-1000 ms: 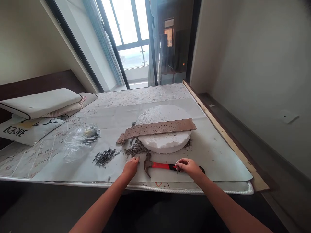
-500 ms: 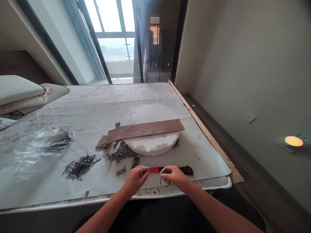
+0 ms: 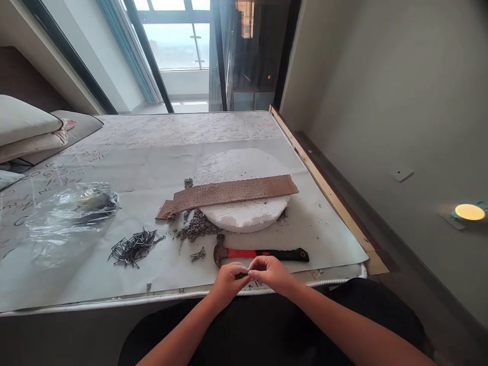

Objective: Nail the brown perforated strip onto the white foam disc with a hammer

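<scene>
My left hand (image 3: 227,277) and my right hand (image 3: 273,272) meet fingertip to fingertip at the near edge of the bed, both closed in a pinch. What sits in the pinch is too small to see; earlier a thin nail hung from the right fingers. Just beyond them lies a hammer (image 3: 263,252) with a red and black handle, its head to the left. Behind it a round white foam disc (image 3: 238,165) carries a brown perforated strip (image 3: 232,192). A few loose nails (image 3: 198,254) lie left of the hammer head.
A bigger pile of nails (image 3: 134,246) and a crumpled plastic bag (image 3: 70,211) lie at the left on the paper sheet (image 3: 152,162). Grey rubble (image 3: 196,229) sits by the disc. Pillows (image 3: 26,124) are far left, a wooden slat (image 3: 318,175) lines the right edge, and a lamp (image 3: 469,212) glows by the wall.
Both hands drew back from beside the hammer toward me and came together in a pinch. The hammer stays on the paper. The camera tilted down and to the right.
</scene>
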`<state>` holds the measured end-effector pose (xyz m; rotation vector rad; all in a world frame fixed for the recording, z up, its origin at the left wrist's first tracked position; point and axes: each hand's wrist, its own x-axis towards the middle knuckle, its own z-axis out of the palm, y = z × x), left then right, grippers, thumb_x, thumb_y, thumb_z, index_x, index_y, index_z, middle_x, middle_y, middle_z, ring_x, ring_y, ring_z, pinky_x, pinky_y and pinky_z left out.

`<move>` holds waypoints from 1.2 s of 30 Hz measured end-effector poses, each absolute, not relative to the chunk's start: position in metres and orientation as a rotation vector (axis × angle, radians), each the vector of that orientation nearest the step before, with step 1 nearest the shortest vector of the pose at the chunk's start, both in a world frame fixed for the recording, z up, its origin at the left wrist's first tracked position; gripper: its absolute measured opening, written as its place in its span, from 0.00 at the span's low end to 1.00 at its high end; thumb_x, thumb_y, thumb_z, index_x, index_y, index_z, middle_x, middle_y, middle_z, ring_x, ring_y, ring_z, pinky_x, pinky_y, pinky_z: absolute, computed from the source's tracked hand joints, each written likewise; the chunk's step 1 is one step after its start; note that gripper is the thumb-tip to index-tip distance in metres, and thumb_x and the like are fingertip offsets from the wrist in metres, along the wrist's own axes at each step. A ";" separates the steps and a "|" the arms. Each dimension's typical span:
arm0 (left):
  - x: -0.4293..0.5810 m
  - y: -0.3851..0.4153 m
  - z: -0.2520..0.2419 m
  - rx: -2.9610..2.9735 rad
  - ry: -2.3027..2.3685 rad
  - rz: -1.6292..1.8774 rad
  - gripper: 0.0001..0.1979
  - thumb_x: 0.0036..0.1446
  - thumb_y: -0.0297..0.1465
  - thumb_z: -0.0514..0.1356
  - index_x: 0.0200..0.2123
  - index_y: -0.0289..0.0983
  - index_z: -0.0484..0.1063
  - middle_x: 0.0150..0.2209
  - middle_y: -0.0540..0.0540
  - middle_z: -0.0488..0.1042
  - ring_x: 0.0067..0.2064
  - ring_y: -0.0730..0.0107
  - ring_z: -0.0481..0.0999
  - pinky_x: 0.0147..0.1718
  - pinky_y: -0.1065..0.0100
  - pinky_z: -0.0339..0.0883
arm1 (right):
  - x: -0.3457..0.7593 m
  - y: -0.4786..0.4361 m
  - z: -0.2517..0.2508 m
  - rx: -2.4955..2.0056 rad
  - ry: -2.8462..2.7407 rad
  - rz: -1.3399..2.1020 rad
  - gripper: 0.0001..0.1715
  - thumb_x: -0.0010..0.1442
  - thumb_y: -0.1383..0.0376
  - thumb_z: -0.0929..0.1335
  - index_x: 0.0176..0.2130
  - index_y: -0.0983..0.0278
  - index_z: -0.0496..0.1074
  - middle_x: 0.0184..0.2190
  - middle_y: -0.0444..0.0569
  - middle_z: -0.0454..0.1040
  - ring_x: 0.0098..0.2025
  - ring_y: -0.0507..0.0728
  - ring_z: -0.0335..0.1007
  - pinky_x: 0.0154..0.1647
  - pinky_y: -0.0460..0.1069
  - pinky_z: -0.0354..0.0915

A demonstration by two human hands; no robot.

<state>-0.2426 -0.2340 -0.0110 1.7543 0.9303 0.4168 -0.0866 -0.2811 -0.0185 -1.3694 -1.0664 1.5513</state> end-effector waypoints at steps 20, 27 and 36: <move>-0.257 -0.292 -0.018 0.826 1.134 0.674 0.20 0.33 0.43 0.70 0.24 0.33 0.74 0.25 0.48 0.72 0.24 0.79 0.65 0.22 0.75 0.56 | 0.004 -0.274 -0.032 -2.511 -2.050 0.528 0.19 0.53 0.74 0.63 0.46 0.71 0.72 0.44 0.65 0.70 0.49 0.65 0.66 0.45 0.54 0.61; -0.258 -0.304 -0.009 0.797 1.149 0.724 0.21 0.28 0.42 0.72 0.23 0.33 0.74 0.23 0.48 0.72 0.22 0.79 0.65 0.21 0.75 0.56 | 0.003 -0.273 -0.024 -2.467 -2.099 0.526 0.26 0.49 0.73 0.67 0.49 0.75 0.68 0.45 0.67 0.71 0.50 0.66 0.67 0.48 0.55 0.60; -0.275 -0.315 -0.006 0.765 1.167 0.763 0.24 0.24 0.43 0.73 0.25 0.33 0.76 0.21 0.49 0.71 0.21 0.80 0.64 0.20 0.75 0.55 | -0.016 -0.302 0.007 -2.271 -2.331 0.621 0.23 0.45 0.72 0.69 0.44 0.69 0.71 0.39 0.61 0.76 0.42 0.64 0.73 0.39 0.53 0.67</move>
